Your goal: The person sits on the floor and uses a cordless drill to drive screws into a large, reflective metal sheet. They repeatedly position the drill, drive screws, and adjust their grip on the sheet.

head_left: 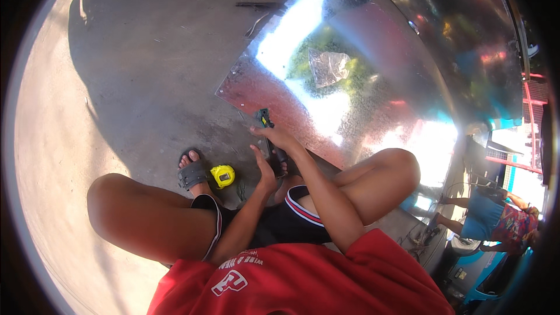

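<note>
My right hand (279, 137) is closed around a green and black hand riveter (265, 118), its head pointing away from me beside the near left corner of a shiny metal sheet (373, 99). Close by, my left hand (265, 168) is held edge-on against the black handles, thumb side up. Its other fingers are hidden, so whether it grips a handle does not show. Small round rivet heads (242, 105) dot the sheet's edge. On the floor left of my hands lies a yellow tape measure (223, 176), next to my sandalled foot (191, 169).
A clear plastic bag (328, 67) with small contents rests on the sheet. Another metal panel (461, 29) is at the far right. Dark strips (259, 5) lie on the concrete floor (151, 52). A person (496, 216) and a blue vehicle (478, 271) are at the right.
</note>
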The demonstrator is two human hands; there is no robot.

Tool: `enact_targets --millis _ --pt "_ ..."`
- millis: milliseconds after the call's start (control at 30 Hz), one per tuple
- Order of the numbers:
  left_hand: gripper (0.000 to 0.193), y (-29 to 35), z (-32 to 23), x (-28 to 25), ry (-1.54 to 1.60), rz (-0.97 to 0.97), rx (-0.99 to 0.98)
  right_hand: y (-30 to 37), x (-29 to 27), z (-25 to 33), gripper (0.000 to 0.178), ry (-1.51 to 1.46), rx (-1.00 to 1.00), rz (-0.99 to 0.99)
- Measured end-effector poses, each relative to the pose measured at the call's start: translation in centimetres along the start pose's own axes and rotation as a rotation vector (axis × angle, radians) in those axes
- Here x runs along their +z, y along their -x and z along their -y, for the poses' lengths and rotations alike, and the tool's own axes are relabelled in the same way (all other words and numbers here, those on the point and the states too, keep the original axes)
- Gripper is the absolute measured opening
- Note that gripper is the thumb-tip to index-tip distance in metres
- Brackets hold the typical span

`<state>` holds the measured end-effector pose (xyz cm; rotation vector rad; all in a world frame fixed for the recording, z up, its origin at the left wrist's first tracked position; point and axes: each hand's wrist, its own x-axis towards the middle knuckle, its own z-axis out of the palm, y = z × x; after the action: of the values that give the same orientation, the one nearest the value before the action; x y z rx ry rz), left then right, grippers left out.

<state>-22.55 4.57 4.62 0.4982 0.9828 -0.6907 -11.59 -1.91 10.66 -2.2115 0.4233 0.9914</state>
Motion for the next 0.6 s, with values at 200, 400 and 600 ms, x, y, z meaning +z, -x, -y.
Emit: enact_targets --millis 200,400,600 --pt "0.104 -0.6 1.0 0.2 0.008 0.013 0.341 0.8 2.2 -1.9 0.054 0.095 0.031 -0.212" --pt "0.087 1.4 0.1 1.9 0.110 0.062 0.389 0.7 4.0 -1.8 0.042 0.094 -0.047 -0.360" --pt "0.096 5.6 -5.1 6.6 -0.463 0.089 0.678 5.5 -7.5 2.7 0.042 -0.557 -0.269 0.135"
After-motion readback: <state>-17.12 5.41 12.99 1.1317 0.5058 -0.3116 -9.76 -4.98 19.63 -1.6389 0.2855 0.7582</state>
